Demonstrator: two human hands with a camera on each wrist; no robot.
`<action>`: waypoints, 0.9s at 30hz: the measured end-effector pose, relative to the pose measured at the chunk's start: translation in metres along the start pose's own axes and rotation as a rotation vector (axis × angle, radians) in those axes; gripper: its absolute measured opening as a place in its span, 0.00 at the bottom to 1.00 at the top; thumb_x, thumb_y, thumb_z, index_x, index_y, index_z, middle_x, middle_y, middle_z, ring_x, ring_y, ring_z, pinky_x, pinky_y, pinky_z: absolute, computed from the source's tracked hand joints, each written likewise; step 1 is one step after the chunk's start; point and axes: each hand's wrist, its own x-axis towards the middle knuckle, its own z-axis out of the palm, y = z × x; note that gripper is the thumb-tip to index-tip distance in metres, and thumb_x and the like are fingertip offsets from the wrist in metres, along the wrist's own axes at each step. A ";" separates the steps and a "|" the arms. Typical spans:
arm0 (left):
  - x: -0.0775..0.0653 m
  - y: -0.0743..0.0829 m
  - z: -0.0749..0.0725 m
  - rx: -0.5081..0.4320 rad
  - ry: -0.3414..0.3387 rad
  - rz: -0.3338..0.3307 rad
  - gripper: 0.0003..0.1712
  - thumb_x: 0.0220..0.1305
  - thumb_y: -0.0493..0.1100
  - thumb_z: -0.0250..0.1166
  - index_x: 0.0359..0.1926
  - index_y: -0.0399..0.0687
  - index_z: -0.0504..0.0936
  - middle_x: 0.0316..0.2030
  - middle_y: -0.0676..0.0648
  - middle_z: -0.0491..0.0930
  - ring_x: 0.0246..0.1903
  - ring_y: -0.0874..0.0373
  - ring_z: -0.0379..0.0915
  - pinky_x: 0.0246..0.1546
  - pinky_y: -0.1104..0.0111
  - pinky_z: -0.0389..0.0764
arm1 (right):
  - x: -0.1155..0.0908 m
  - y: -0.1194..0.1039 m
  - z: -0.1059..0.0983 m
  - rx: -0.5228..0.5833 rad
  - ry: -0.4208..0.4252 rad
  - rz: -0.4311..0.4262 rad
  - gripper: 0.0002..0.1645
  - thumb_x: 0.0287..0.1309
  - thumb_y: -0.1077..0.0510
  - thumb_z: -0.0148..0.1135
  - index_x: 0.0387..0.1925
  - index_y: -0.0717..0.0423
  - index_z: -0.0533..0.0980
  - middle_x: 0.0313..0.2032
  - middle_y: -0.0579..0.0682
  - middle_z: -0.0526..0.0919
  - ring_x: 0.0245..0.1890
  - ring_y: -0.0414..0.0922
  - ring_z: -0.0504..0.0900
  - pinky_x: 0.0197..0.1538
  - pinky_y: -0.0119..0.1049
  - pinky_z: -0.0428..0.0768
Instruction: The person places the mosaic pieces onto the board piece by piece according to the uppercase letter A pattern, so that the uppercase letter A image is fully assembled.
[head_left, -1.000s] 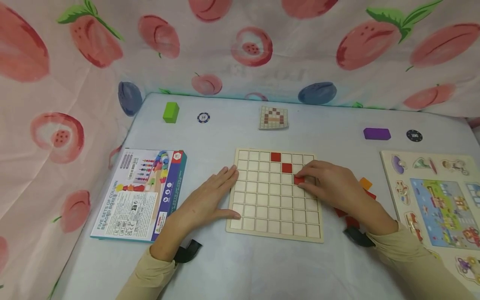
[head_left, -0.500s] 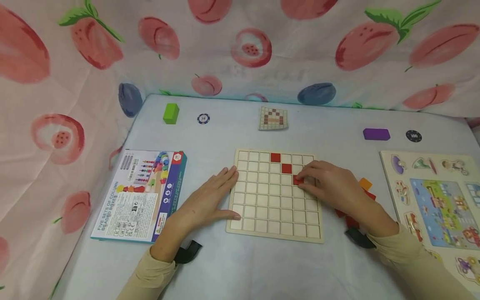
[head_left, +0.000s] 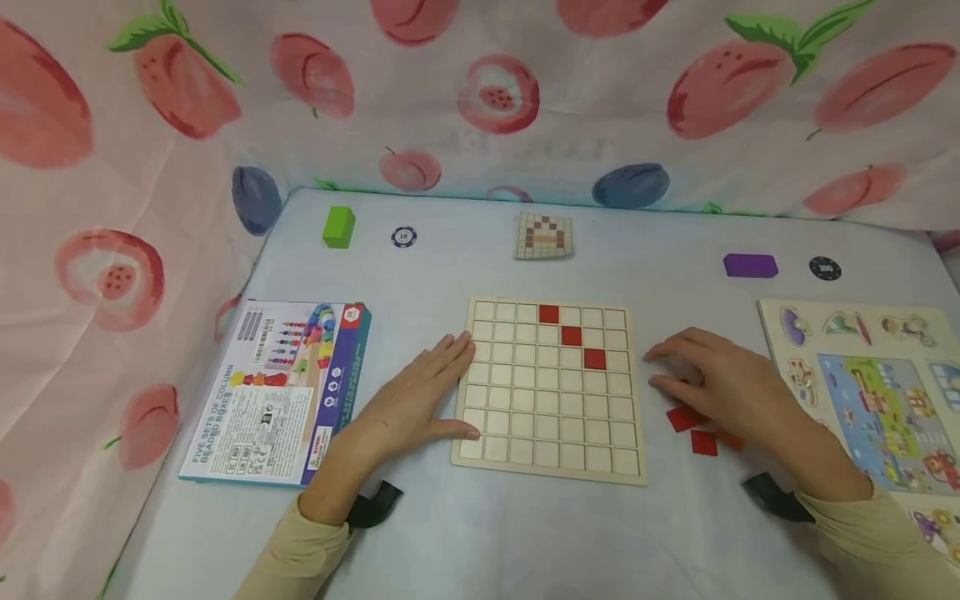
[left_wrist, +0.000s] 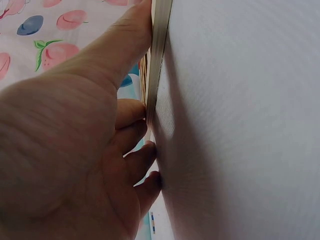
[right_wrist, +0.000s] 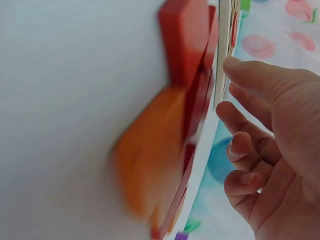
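Note:
A square wooden grid board (head_left: 513, 400) lies flat on the table, with red square tiles (head_left: 595, 359) in three of its cells, stepping diagonally down to the right from the top row. My left hand (head_left: 408, 396) rests at the board's left edge, fingers extended and thumb near the lower corner; the left wrist view shows its fingertips along the side. To the right of the board, my right hand (head_left: 723, 387) hovers with nothing between its loosely bent fingers. Beneath it lie loose red tiles (head_left: 703, 442) and orange tiles (right_wrist: 150, 155), partly hidden by the hand.
A small pattern card (head_left: 543, 236) lies behind the board. Left of it are a poker chip (head_left: 403, 237) and green block (head_left: 339, 227); to the right, a purple block (head_left: 751, 266) and black chip (head_left: 825, 268). A toy box (head_left: 273, 392) and picture puzzle (head_left: 877, 417) flank the hands.
My right hand has let go of the third red tile, now in its cell, and moved right, over the loose tiles. The left hand has stayed in place.

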 end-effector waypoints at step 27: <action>-0.001 0.000 0.000 -0.014 0.011 0.009 0.65 0.60 0.65 0.77 0.85 0.45 0.52 0.87 0.47 0.46 0.87 0.47 0.41 0.88 0.50 0.52 | -0.026 0.029 -0.007 -0.037 -0.059 0.081 0.23 0.54 0.51 0.82 0.53 0.49 0.88 0.50 0.56 0.89 0.44 0.51 0.86 0.35 0.43 0.86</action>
